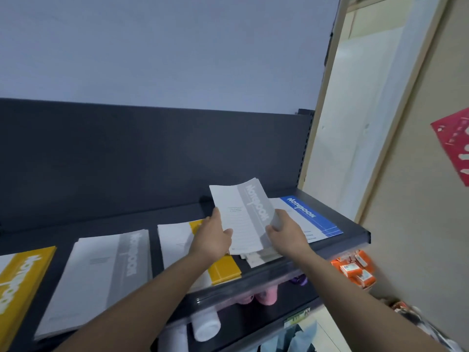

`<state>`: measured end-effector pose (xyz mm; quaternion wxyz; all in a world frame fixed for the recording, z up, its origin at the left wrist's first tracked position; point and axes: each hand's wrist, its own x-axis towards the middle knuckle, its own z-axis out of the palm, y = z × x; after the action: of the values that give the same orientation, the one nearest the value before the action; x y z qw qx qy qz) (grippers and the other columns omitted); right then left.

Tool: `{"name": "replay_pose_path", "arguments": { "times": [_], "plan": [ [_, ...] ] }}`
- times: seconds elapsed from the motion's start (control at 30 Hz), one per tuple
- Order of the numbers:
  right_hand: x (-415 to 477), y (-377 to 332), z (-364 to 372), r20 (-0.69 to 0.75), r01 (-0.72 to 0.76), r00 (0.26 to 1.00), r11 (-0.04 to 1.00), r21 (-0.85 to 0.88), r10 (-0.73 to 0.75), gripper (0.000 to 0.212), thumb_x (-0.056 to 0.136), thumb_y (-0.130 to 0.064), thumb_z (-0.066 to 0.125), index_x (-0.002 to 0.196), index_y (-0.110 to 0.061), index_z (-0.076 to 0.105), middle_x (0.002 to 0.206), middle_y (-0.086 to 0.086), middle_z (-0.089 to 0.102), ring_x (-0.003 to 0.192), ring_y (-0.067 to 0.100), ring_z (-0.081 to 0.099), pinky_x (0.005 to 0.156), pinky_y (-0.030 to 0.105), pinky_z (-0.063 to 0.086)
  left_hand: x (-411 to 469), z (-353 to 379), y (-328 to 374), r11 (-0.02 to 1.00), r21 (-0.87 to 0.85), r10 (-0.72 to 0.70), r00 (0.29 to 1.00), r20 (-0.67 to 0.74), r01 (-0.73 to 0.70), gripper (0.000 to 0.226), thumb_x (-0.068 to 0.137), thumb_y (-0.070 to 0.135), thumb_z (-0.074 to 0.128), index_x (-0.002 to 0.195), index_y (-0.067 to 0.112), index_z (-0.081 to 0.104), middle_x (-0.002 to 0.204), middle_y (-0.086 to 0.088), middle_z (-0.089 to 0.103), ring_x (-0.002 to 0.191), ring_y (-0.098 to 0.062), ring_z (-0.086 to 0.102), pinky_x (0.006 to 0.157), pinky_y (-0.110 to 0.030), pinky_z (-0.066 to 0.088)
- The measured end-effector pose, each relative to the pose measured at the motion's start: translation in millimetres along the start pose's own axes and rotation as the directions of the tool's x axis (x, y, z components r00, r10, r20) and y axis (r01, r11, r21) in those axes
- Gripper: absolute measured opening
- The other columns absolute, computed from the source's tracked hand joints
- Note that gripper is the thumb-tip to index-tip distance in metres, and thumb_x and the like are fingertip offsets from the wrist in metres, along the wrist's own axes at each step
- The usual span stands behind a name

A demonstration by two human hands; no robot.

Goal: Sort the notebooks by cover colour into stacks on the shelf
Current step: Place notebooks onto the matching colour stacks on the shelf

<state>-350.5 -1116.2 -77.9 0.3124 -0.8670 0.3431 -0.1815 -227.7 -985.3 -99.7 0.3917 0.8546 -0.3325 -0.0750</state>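
Head view: left hand and right hand pinch the side edges of the grey notebook above the shelf, its long axis toward the back panel — the grey stack lies leftward, nearer the left hand.

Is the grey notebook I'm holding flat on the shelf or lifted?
Lifted: left hand and right hand grip the grey notebook, its far end tilted up above the shelf.
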Motion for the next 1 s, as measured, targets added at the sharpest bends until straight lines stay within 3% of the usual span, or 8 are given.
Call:
{"name": "replay_pose_path", "arguments": {
  "times": [0.07,0.2,0.37,0.47,0.53,0.7,0.83,1.0],
  "plan": [
    [12,11,-2,0.021,-0.020,1.000,0.999,-0.050,0.021,0.032,0.095,-0.023,0.045,0.127,-0.019,0.041,0.118,0.007,0.059,0.099,0.026,0.057,0.085,0.041,0.050,9,11,3,0.997,0.074,-0.007,1.000,0.018,0.005,0.048,0.093,0.026,0.048,0.138,0.015,0.034,0.112,-0.003,0.061,0.092,-0.023,0.062,0.078,-0.043,0.055],
    [29,30,-5,0.086,-0.021,0.996,0.992,-0.123,0.032,0.044,0.096,-0.024,0.047,0.137,-0.020,0.031,0.122,0.011,0.058,0.104,0.030,0.057,0.085,0.040,0.047,19,31,9,0.978,0.207,-0.050,0.996,0.071,0.034,0.053,0.096,0.028,0.046,0.142,0.005,0.030,0.113,-0.010,0.060,0.098,-0.024,0.058,0.074,-0.034,0.048],
    [46,47,-7,0.169,0.126,0.983,0.931,-0.342,-0.071,0.034,0.094,-0.028,0.046,0.124,-0.010,0.047,0.117,0.013,0.061,0.107,0.030,0.056,0.085,0.037,0.045,20,44,22,0.945,0.312,-0.126,0.990,0.066,0.099,0.027,0.095,0.026,0.044,0.115,0.007,0.045,0.104,-0.007,0.058,0.085,-0.020,0.053,0.069,-0.032,0.044],
    [51,56,-7,0.185,0.193,0.975,0.879,-0.436,-0.122,0.030,0.091,-0.033,0.044,0.107,-0.010,0.054,0.112,0.012,0.061,0.105,0.030,0.052,0.082,0.035,0.044,18,45,28,0.881,0.459,-0.155,0.986,0.054,0.113,0.029,0.095,0.031,0.045,0.114,0.009,0.047,0.110,-0.007,0.057,0.094,-0.023,0.055,0.070,-0.030,0.042],
    [55,61,-6,0.194,0.222,0.970,0.855,-0.468,-0.146,0.033,0.091,-0.034,0.043,0.107,-0.010,0.057,0.113,0.012,0.057,0.108,0.029,0.047,0.084,0.035,0.043,17,45,31,0.846,0.515,-0.185,0.982,0.037,0.140,0.031,0.094,0.034,0.046,0.114,0.011,0.050,0.112,-0.004,0.058,0.101,-0.022,0.057,0.071,-0.030,0.042],
    [61,61,-7,0.204,0.284,0.957,0.827,-0.486,-0.209,0.032,0.090,-0.032,0.044,0.110,-0.013,0.060,0.117,0.010,0.052,0.113,0.028,0.042,0.088,0.036,0.042,13,46,46,0.790,0.591,-0.176,0.984,-0.039,0.165,0.021,0.093,0.028,0.050,0.103,0.012,0.059,0.101,-0.001,0.057,0.092,-0.019,0.057,0.067,-0.028,0.043],
    [64,48,-4,0.172,0.405,0.914,0.804,-0.436,-0.367,0.038,0.091,-0.030,0.050,0.126,-0.014,0.052,0.124,0.009,0.053,0.115,0.027,0.045,0.091,0.035,0.041,-2,31,49,0.761,0.624,-0.072,0.979,-0.190,0.177,0.025,0.092,0.032,0.052,0.107,0.014,0.060,0.114,-0.003,0.056,0.110,-0.022,0.053,0.079,-0.033,0.044],
    [56,0,15,0.240,0.590,0.807,0.724,-0.356,-0.540,0.047,0.094,-0.035,0.052,0.136,-0.016,0.046,0.132,0.007,0.051,0.122,0.026,0.045,0.098,0.034,0.038,-34,-13,30,0.574,0.786,-0.031,0.966,-0.258,0.228,0.027,0.094,0.028,0.052,0.116,0.014,0.057,0.118,-0.006,0.054,0.113,-0.024,0.050,0.085,-0.033,0.043]
  ]
}}
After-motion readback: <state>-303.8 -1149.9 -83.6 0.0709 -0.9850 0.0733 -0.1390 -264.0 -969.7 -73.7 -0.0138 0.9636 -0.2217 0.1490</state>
